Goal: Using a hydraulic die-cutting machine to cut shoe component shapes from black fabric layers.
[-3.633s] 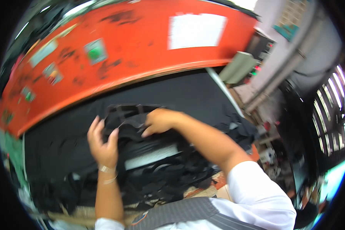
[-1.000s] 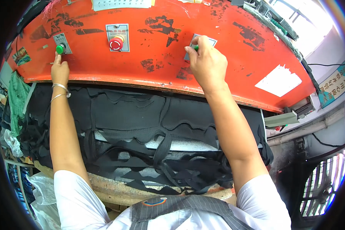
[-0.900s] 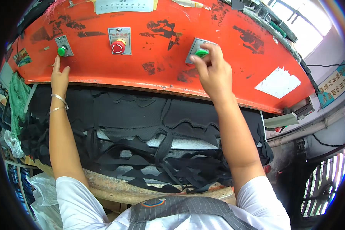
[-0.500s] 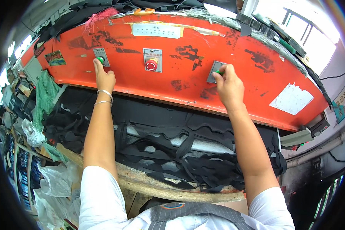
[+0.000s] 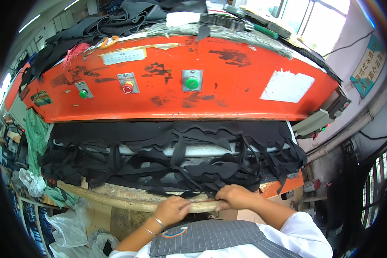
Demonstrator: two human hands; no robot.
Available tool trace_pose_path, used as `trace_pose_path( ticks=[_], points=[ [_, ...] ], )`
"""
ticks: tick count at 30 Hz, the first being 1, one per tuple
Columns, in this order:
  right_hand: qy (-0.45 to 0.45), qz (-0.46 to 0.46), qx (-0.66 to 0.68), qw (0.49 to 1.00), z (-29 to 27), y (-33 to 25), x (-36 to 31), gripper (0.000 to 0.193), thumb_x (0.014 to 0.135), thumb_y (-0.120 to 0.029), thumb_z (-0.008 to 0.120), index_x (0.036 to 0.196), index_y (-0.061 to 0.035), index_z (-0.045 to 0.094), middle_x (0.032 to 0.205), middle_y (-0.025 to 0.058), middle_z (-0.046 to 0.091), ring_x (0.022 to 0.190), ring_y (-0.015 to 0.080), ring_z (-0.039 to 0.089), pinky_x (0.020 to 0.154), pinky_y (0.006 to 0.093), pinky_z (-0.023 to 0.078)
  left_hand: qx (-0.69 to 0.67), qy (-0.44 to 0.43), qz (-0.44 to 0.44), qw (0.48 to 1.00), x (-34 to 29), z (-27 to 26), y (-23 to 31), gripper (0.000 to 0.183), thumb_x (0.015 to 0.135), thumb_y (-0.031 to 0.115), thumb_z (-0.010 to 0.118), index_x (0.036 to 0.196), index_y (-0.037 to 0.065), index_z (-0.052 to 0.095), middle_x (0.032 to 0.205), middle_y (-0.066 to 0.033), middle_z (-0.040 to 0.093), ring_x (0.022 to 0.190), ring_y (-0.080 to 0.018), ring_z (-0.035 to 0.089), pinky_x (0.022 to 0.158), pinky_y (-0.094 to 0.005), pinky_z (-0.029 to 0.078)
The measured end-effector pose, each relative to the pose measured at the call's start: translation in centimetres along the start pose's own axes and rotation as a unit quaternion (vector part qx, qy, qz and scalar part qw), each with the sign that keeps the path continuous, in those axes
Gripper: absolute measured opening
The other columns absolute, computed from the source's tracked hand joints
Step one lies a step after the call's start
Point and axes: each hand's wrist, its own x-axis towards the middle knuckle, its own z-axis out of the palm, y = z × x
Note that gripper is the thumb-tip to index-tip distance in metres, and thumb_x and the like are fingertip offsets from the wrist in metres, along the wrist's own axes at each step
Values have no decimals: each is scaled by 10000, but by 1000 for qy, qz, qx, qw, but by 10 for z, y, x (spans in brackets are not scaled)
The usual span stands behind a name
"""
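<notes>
Head view: both hands, off the green buttons (image 5: 192,82) pressed moments ago, now rest at the table's near edge (image 5: 116,198), left hand (image 5: 173,209) curled empty, right hand (image 5: 233,197) with fingers pinching the black cut material (image 5: 210,172)

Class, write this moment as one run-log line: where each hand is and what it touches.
left hand: on worn front edge | right hand: pinching black cut fabric at edge | green buttons: untouched | orange press head: over fabric

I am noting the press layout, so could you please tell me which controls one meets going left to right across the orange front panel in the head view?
Small green button → red button with yellow centre → large green button → white paper sheet.
</notes>
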Motion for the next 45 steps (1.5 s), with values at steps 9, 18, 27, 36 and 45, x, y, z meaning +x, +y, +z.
trace_pose_path(
  ticks=[9,18,27,36,45],
  points=[
    [203,110,-136,963,65,-1,-36,474,558,-237,832,913,-73,564,912,88,563,912,267,550,781,372,448,137,93,-58,984,6,52,30,187,759,286,672,811,107,694,832,-74,598,846,-291,585,719,-410,490],
    [162,37,-55,985,91,9,-64,447,609,-300,823,929,-67,617,906,95,595,919,283,573,799,377,461,113,118,-68,984,-28,76,29,167,722,270,721,709,105,691,740,-68,582,764,-279,587,673,-386,481],
    [363,88,87,923,-26,80,-37,213,875,-229,628,968,-44,676,953,141,655,901,347,629,789,407,505,55,243,-10,969,56,5,-21,120,802,140,689,893,61,695,858,-96,665,808,-278,619,733,-355,487],
    [265,140,-127,946,-32,163,53,202,803,-267,688,949,-127,693,960,53,636,988,258,605,859,375,496,194,47,-78,977,184,-19,-104,215,710,211,772,844,65,691,1186,-171,638,1224,-324,524,1006,-413,411],
    [465,70,-49,881,-16,170,70,130,733,-147,744,740,-44,664,758,82,579,783,288,580,691,382,486,68,237,11,969,183,0,-124,181,712,197,754,791,52,678,1182,-225,630,1212,-330,537,1013,-415,386]
  ],
)
